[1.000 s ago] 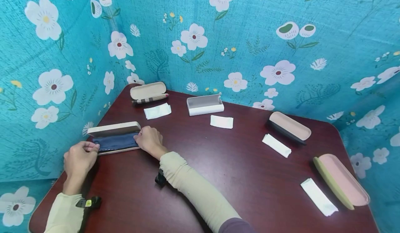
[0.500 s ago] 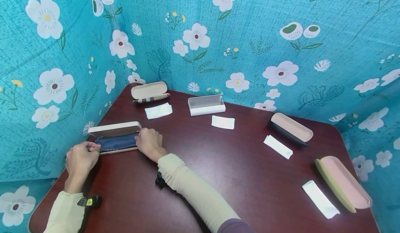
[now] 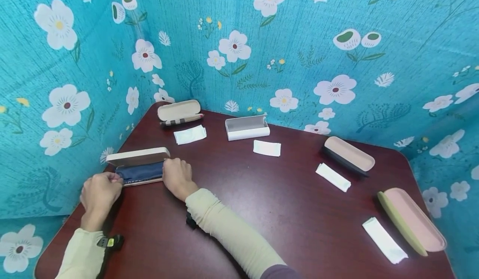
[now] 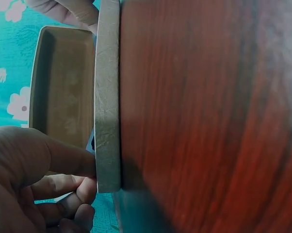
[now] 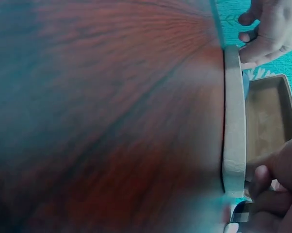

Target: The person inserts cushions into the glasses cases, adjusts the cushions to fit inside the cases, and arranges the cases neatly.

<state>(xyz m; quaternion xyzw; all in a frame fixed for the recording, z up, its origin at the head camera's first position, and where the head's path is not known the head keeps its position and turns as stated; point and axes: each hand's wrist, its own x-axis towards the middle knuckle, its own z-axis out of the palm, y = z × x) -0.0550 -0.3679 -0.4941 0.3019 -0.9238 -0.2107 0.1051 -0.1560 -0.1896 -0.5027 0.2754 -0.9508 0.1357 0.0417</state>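
Note:
At the left of the head view, a beige glasses case (image 3: 137, 157) lies with its lid raised. Inside its base is a folded blue cloth (image 3: 141, 172) with pale lettering along the front edge. My left hand (image 3: 100, 193) pinches at the cloth's left end, thumb and fingers right at the case rim. At the opposite end, my right hand (image 3: 177, 179) has its fingers curled down onto the cloth. In the left wrist view the case front wall (image 4: 107, 107) hides most of the cloth. The right wrist view shows the brown lid lining (image 5: 269, 114) behind my fingers.
Other opened glasses cases stand round the table edge: a checked one (image 3: 181, 112), a white one (image 3: 247, 128), a black one (image 3: 348, 154) and a yellow-green one (image 3: 411, 220). Before each lies a folded white cloth, such as one cloth (image 3: 190, 134). A flowered curtain (image 3: 232, 79) backs the table.
Both hands stay at the ends of the blue cloth. My left hand has edged slightly right; the right hand's fingers have lowered and turned further over the case end. The head view shifts slightly.

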